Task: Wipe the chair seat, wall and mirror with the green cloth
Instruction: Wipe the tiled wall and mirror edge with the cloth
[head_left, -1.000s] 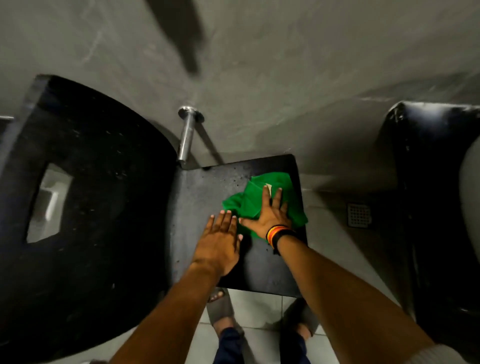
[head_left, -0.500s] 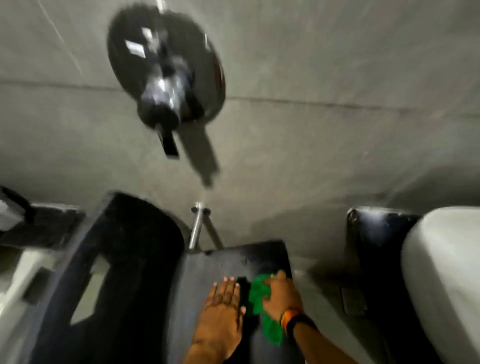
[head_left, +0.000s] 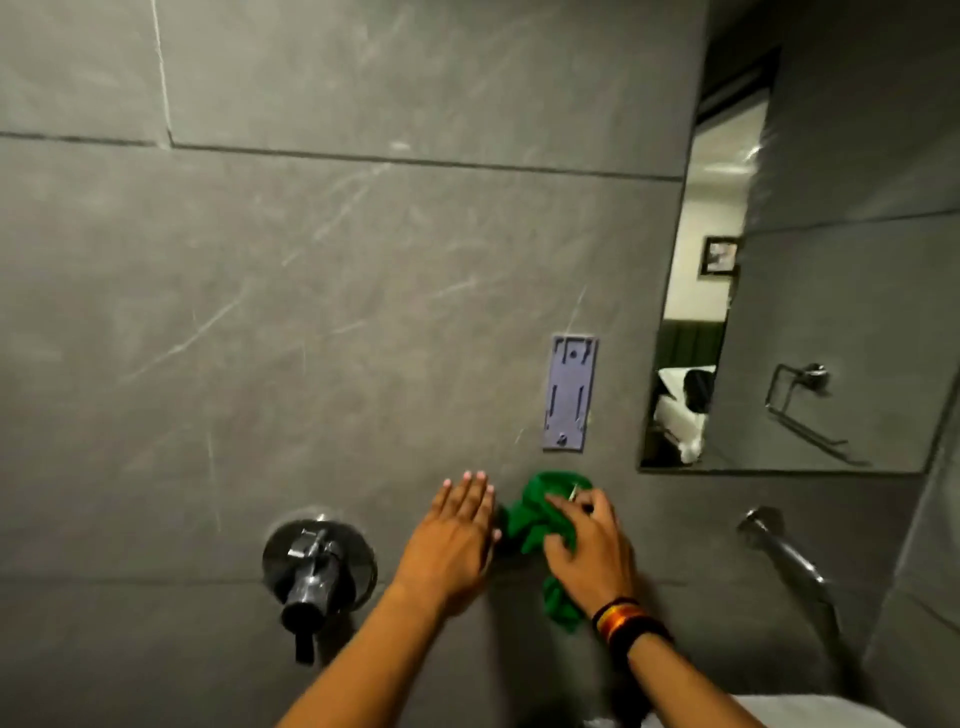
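Head view, lower centre of the frame: my 2 bare hands are against the grey tiled wall. My right hand presses a crumpled green cloth to the wall, fingers curled loosely over the bunched fabric and gripping it; part of the cloth hangs below the palm toward the wrist. A striped black, red and yellow wristband circles that wrist. My left hand lies just left of the cloth, palm flat on the tile, fingers straight and close together, holding nothing; its edge sits just beside the cloth, and I cannot tell whether they touch.

Directly above the cloth, in the centre right of the frame, a pale grey rectangular mounting plate is fixed upright to the wall, apart from the cloth. At lower left, a round chrome shower valve with a lever handle projects from the tile, well left of my left hand. At lower right, a chrome spout angles down along the wall.

The mirror fills the upper right of the frame, its lower edge a little above and right of the cloth. It reflects a lit doorway, a framed picture, bedding and a chrome holder on a grey wall. Dark grout lines cross the tiles in the upper part of the frame. A white surface shows at the bottom right edge.
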